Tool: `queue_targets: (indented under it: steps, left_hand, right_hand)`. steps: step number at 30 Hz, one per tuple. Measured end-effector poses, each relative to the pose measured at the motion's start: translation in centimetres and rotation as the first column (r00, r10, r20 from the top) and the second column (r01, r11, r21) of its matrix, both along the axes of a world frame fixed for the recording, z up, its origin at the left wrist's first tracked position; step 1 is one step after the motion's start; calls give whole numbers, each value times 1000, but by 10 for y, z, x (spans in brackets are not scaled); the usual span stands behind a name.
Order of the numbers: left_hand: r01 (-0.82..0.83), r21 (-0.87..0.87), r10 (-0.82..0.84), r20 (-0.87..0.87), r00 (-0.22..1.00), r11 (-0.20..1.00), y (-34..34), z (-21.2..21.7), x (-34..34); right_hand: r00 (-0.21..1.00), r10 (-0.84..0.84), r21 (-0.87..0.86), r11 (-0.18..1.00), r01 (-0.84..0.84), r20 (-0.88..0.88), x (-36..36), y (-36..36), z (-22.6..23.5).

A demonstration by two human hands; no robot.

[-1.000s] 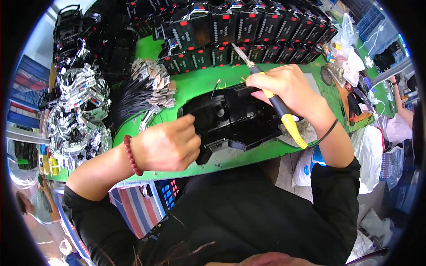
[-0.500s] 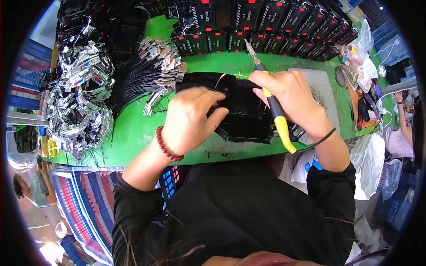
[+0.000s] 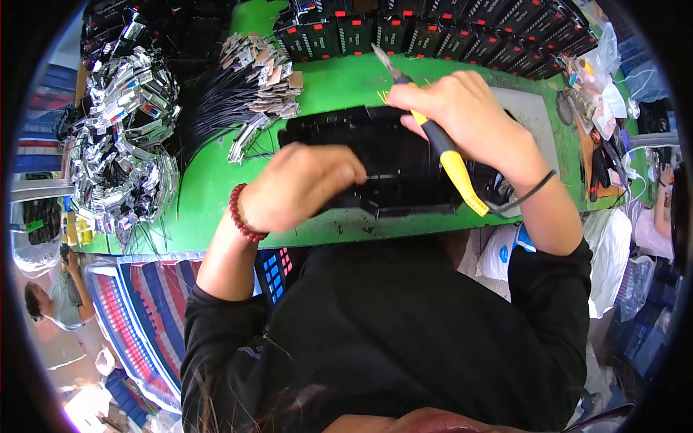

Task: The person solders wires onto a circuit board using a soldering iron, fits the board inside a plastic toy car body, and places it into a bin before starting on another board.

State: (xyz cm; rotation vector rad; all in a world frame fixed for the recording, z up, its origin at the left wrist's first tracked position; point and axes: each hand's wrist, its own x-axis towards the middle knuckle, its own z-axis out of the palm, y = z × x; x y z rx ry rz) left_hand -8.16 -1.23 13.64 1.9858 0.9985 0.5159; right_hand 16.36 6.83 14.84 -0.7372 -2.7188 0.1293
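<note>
My right hand [image 3: 462, 115] is closed round a soldering iron [image 3: 460, 177] with a black and yellow handle. Its metal tip points up and away to the left, above the table. Below it on the green table lies a black plastic housing [image 3: 382, 191], hollow side up. My left hand [image 3: 299, 184], with a red bead bracelet at the wrist, is over the housing's left side. Its fingers point right and are smeared by motion, so whether they hold anything cannot be told.
A bundle of black wires with small tan boards [image 3: 263, 79] lies left of the housing. Farther left is a heap of silvery metal parts [image 3: 126, 123]. Rows of black boxes [image 3: 390, 36] line the far edge. Tools [image 3: 599, 166] lie at the right.
My left hand has moved left and its fingers have drawn closer together. The soldering iron's tip has shifted a little left in my right hand. The whole view has shifted slightly.
</note>
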Motion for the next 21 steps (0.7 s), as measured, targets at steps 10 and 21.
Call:
queue_targets:
  steps: [10,21]
  left_hand:
    - [-459,-79,450,404,796,885,20,-67,23]
    - [-460,-94,465,303,832,883,18,-100,43]
  right_hand:
    - [983,94,468,884,-8,-160,-21,57,-66]
    - [783,474,777,630,19,-403,-34,119,-94]
